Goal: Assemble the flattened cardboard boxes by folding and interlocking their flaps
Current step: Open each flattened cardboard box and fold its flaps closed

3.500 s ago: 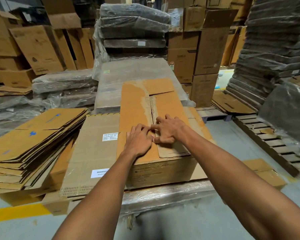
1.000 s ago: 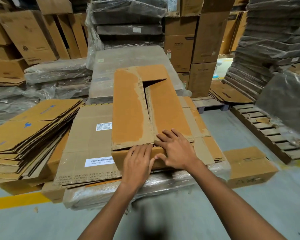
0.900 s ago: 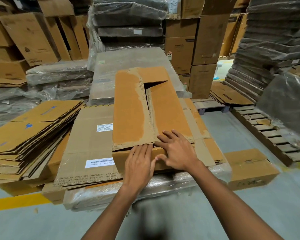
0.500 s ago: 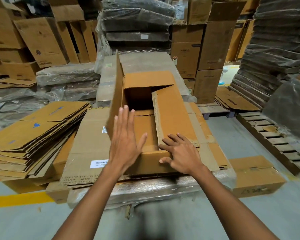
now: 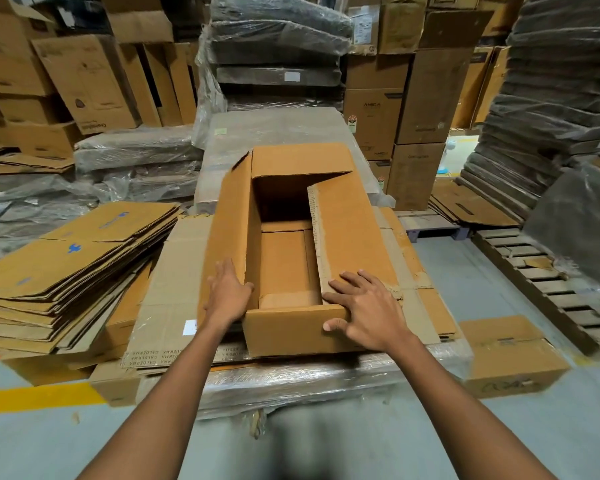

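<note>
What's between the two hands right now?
In the head view, only the open mouth of the box lies between the left hand and the right hand, with its near wall just below.

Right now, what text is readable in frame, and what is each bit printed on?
"CALDERMA CALDERMA" (first letters unsure), upside down: near edge of flat sheet.
"AMIGA" (uncertain): rear carton.
Too small or blurred: white label on that sheet; white tag on wrapped bundle; marker scrawl on small box.
</note>
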Available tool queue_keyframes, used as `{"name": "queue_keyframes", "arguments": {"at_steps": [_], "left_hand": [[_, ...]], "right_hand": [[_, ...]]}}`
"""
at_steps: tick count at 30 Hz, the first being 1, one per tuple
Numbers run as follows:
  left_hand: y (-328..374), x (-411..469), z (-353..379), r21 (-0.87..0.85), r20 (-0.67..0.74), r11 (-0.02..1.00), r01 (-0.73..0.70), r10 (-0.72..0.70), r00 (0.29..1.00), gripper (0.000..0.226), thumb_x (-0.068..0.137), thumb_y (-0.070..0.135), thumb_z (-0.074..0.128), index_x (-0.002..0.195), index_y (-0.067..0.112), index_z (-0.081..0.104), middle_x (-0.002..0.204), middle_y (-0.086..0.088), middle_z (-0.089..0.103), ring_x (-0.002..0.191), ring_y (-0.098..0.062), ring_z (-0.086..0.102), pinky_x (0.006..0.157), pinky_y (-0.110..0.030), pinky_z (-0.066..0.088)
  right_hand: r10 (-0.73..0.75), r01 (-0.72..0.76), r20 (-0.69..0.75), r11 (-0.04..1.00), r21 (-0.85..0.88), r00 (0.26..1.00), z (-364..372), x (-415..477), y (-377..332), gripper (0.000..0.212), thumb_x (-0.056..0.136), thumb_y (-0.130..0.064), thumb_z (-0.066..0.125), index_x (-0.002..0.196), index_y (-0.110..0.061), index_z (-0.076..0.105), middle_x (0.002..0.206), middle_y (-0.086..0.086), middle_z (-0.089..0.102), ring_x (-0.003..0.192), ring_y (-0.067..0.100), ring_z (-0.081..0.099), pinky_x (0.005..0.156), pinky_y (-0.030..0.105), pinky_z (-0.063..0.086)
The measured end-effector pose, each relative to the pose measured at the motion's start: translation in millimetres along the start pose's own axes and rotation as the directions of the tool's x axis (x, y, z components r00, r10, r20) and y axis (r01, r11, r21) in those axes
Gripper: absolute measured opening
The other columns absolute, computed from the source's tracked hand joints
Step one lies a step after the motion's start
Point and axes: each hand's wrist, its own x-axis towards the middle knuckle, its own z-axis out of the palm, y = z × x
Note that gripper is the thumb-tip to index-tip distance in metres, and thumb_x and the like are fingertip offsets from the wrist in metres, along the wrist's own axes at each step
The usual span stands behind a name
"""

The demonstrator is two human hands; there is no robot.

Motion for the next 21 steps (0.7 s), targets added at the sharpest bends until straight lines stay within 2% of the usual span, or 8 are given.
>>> {"name": "queue_keyframes", "arguments": {"at_steps": [2, 4, 9, 12, 14, 17, 19, 21], "left_hand": [[3, -3, -1, -0.107, 0.061, 0.994, 0.015, -0.009, 0.998, 0.066, 0.101, 0.017, 0.054, 0.157, 0.027, 0.020, 0.153, -0.013, 0.045, 0.132, -0.040, 0.050, 0.109, -0.056, 0.044], [10, -11, -2, -0.154, 0.095, 0.988, 0.033, -0.018, 0.995, 0.063, 0.102, 0.010, 0.046, 0.158, 0.025, 0.023, 0.138, -0.015, 0.056, 0.114, -0.038, 0.060, 0.099, -0.048, 0.052], [32, -52, 20, -0.217, 0.031, 0.973, 0.080, -0.075, 0.997, 0.049, 0.100, 0.006, 0.047, 0.148, 0.013, 0.037, 0.128, -0.020, 0.061, 0.104, -0.038, 0.061, 0.085, -0.039, 0.052], [43, -89, 41, -0.294, -0.010, 0.955, 0.052, -0.058, 0.998, 0.052, 0.097, 0.022, 0.059, 0.145, 0.019, 0.041, 0.123, -0.012, 0.066, 0.108, -0.036, 0.062, 0.091, -0.040, 0.053], [46, -114, 51, -0.311, 0.052, 0.951, -0.001, 0.018, 0.999, 0.062, 0.095, 0.038, 0.062, 0.150, 0.026, 0.036, 0.124, -0.007, 0.068, 0.110, -0.033, 0.064, 0.090, -0.037, 0.051], [43, -132, 48, -0.203, 0.139, 0.976, -0.072, 0.101, 0.985, 0.050, 0.095, 0.050, 0.060, 0.141, 0.035, 0.047, 0.124, -0.005, 0.067, 0.110, -0.030, 0.062, 0.081, -0.031, 0.042], [35, -128, 34, -0.166, 0.111, 0.980, -0.113, 0.133, 0.985, 0.040, 0.096, 0.044, 0.062, 0.134, 0.031, 0.060, 0.120, 0.001, 0.070, 0.100, -0.019, 0.059, 0.080, -0.026, 0.041], [25, -114, 17, -0.206, 0.063, 0.972, -0.114, 0.130, 0.990, 0.030, 0.097, 0.029, 0.062, 0.126, 0.026, 0.068, 0.115, 0.002, 0.074, 0.093, -0.011, 0.064, 0.084, -0.025, 0.051]], "right_hand": [[0.052, -0.056, 0.041, 0.994, 0.098, 0.998, -5, 2, -2, 0.074, 0.082, -0.083, 0.051, 0.137, -0.036, 0.065, 0.153, -0.012, 0.051, 0.149, 0.015, 0.034, 0.125, 0.040, 0.016], [0.136, -0.142, 0.043, 0.959, 0.246, 0.990, -15, 7, -5, 0.069, 0.082, -0.080, 0.049, 0.130, -0.035, 0.070, 0.149, -0.013, 0.056, 0.145, 0.012, 0.037, 0.119, 0.038, 0.020], [0.269, -0.227, -0.028, 0.859, 0.460, 0.963, -31, 38, -35, 0.035, 0.095, -0.037, 0.066, 0.126, -0.022, 0.072, 0.126, 0.003, 0.073, 0.123, 0.025, 0.062, 0.104, 0.034, 0.045], [0.327, -0.304, 0.066, 0.759, 0.576, 0.943, -36, 69, -64, 0.046, 0.095, -0.051, 0.061, 0.129, -0.020, 0.069, 0.124, 0.007, 0.073, 0.122, 0.028, 0.062, 0.101, 0.042, 0.051], [0.327, -0.372, 0.183, 0.740, 0.560, 0.927, -38, 88, -79, 0.053, 0.096, -0.058, 0.057, 0.126, -0.016, 0.070, 0.118, 0.013, 0.072, 0.117, 0.031, 0.063, 0.097, 0.043, 0.053], [0.272, -0.369, 0.283, 0.846, 0.384, 0.920, -35, 102, -92, 0.044, 0.094, -0.044, 0.070, 0.120, -0.010, 0.066, 0.120, 0.015, 0.066, 0.111, 0.032, 0.063, 0.089, 0.037, 0.053], [0.245, -0.337, 0.294, 0.885, 0.321, 0.924, -35, 103, -92, 0.042, 0.090, -0.033, 0.077, 0.121, -0.009, 0.062, 0.125, 0.014, 0.063, 0.112, 0.031, 0.062, 0.090, 0.037, 0.052], [0.199, -0.285, 0.294, 0.915, 0.287, 0.935, -40, 101, -89, 0.039, 0.092, -0.024, 0.075, 0.122, -0.005, 0.059, 0.125, 0.013, 0.059, 0.113, 0.030, 0.060, 0.088, 0.035, 0.049]]}}
